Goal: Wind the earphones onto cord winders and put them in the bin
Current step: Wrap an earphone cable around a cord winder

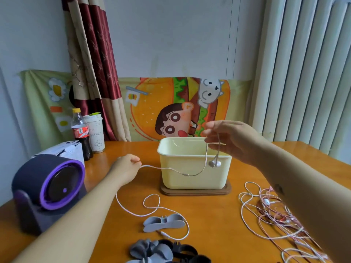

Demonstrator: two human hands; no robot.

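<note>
Centrally, both hands pinched one thin white earphone cord (171, 168): left hand (126, 167) mid-frame, right hand (230, 138) above pale yellow plastic bin (193, 177).

Soft, even daylight fills the scene, seemingly from the right, where the pale vertical blinds (303, 73) are brightest. The orange worktop (218, 211) carries a broad, mild sheen without hard glare. Shadows are faint and soft-edged: a thin one lies under the cream bin (195, 179), a darker one beside the purple fan (47, 186). The wide-angle lens bows the blinds outward and stretches the right forearm (307, 186), whose near side is shaded. Compression smears fine detail, most in the tangled cords (275, 215); the thin earphone cord (167, 168) is sharp enough to trace.
</note>
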